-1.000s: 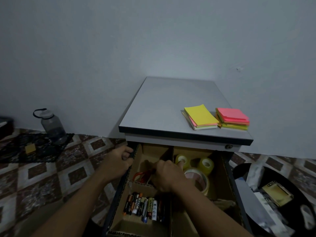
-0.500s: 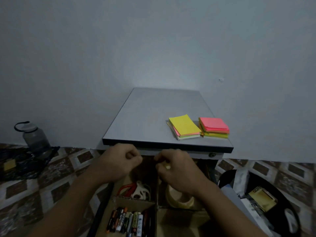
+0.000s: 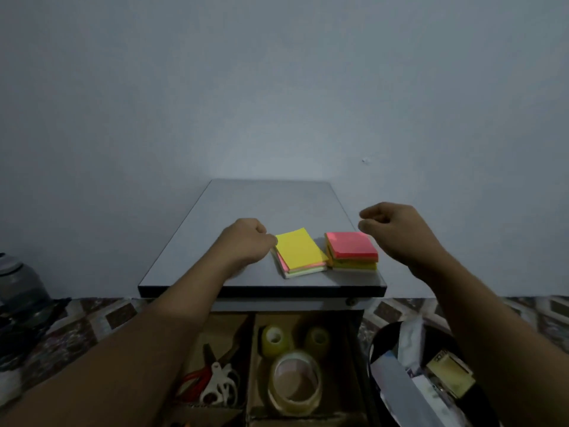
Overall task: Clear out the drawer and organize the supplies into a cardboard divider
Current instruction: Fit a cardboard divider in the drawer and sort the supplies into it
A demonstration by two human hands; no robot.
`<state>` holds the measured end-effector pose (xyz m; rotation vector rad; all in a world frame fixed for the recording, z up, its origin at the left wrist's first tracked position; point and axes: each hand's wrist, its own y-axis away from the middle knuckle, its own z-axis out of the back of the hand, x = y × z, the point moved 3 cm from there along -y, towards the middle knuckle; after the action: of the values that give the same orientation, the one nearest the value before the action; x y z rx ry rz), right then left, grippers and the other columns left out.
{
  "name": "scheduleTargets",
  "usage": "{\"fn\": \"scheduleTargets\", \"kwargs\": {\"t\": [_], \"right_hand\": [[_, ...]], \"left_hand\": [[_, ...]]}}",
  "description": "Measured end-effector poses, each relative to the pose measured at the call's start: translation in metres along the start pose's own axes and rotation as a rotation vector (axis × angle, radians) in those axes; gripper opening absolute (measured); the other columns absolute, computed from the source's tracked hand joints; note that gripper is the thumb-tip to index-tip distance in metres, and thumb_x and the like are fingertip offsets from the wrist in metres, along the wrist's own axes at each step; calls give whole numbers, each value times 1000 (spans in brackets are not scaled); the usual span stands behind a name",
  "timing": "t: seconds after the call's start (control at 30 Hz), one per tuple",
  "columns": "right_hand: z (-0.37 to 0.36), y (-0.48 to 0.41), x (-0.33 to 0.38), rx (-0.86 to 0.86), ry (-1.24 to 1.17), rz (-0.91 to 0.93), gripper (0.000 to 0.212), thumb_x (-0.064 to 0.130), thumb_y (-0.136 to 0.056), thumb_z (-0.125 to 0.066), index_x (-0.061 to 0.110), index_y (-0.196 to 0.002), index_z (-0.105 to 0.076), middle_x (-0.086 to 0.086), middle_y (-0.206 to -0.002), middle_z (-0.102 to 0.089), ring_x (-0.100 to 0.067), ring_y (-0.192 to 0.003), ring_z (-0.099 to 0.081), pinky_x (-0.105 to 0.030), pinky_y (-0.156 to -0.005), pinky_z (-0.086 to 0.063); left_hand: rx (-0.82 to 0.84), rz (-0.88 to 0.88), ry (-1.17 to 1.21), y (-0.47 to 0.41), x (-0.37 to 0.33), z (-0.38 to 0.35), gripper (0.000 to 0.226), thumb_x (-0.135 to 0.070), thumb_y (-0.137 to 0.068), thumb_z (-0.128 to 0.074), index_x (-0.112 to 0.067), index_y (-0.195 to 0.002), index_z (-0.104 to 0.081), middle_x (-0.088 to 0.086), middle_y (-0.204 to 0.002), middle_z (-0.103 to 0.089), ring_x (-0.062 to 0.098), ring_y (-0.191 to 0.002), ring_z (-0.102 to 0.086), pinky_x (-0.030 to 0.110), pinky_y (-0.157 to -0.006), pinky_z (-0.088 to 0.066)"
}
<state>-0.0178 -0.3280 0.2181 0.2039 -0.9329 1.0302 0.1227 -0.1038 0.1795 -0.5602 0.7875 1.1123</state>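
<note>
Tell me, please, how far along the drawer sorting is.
Done: scissors lie in the left compartment of the cardboard divider, tape rolls in the right one. In hand: the left hand is beside the yellow notes, grip unclear; the right hand hovers beside the pink notes, holding nothing. Left: both note stacks sit on the cabinet top, not yet in the divider.

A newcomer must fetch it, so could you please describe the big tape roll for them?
Below the grey tabletop, the open drawer holds a cardboard divider. In its right compartment, the big roll lies nearest, clear and much wider than the two small yellowish rolls behind it.
</note>
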Motion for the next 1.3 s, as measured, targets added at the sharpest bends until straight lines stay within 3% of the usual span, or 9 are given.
{"fn": "scheduleTargets", "kwargs": {"t": [0.1, 0.2, 0.33, 0.5, 0.63, 0.8, 1.1, 1.2, 1.3], "right_hand": [[-4, -14, -25, 29, -22, -165, 38, 30, -89, -66, 15, -124, -61, -9, -122, -62, -22, -101, -58, -32, -74, -46], [-18, -13, -37, 148, -63, -284, 53, 38, -92, -63, 13, -137, -50, -12, -128, -55, -25, -101, -55, -36, -72, -52], [-33, -12, -42, 160, -103, -337, 65, 37, -87, -69, 11, -141, -44, -13, -128, -52, -28, -105, -57, -48, -88, -55], [-39, -13, -36, 78, 41, -285, 51, 33, -85, -71, 2, -123, -56, -8, -102, -53, -25, -98, -56, -46, -93, -51], [-41, -14, -34, 36, 86, -277, 45, 33, -80, -75, -2, -105, -63, -11, -97, -63, -28, -93, -62, -42, -84, -53], [-46, -12, -34, 20, -33, -356, 41, 33, -72, -81, 1, -92, -64, -14, -91, -65, -28, -84, -64, -31, -59, -47], [-46, -1, -27, -15, -228, -400, 31, 14, -72, -75, -5, -95, -67, -26, -97, -66, -39, -89, -66, -57, -77, -58], [-41, 3, -21, 31, -340, -380, 28, 8, -81, -69, 4, -108, -64, -16, -101, -65, -30, -90, -65, -49, -79, -59], [-44, 11, -17, 132, -472, -393, 34, 1, -87, -63, 10, -118, -55, -13, -102, -62, -26, -81, -65, -37, -60, -57]], "left_hand": [[16, 1, -113, -7, -11, -13, 27, -28, -82, -64, -5, -96, -66, 14, -93, -66, 25, -73, -53, 29, -59, -40], [20, -29, -190, -9, -22, -23, 32, -37, -80, -70, -12, -95, -60, 10, -99, -58, 25, -90, -53, 36, -81, -48], [-8, -10, -241, -10, -23, -32, 52, -33, -78, -78, -11, -121, -60, 9, -124, -60, 29, -113, -57, 31, -86, -46], [10, 43, -3, -13, -20, -38, 67, -15, -70, -85, -12, -131, -56, 11, -128, -57, 28, -112, -58, 31, -87, -50], [16, 96, 154, -13, -20, -44, 63, -1, -65, -84, -10, -122, -60, 15, -115, -62, 30, -101, -62, 41, -87, -57], [-88, 143, -27, -3, -28, -42, 46, -14, -64, -84, -5, -104, -64, 14, -102, -66, 29, -84, -63, 28, -59, -48], [-69, 193, 282, 3, -22, -37, 37, 5, -71, -78, 4, -107, -69, 13, -97, -65, 26, -82, -59, 40, -82, -55], [9, 225, 394, 6, -23, -33, 37, 11, -75, -71, 3, -111, -65, 17, -97, -63, 30, -87, -65, 49, -87, -55], [109, 251, 459, 17, -20, -37, 27, 14, -82, -66, -4, -102, -61, 17, -101, -62, 31, -93, -63, 45, -85, -54]]}}
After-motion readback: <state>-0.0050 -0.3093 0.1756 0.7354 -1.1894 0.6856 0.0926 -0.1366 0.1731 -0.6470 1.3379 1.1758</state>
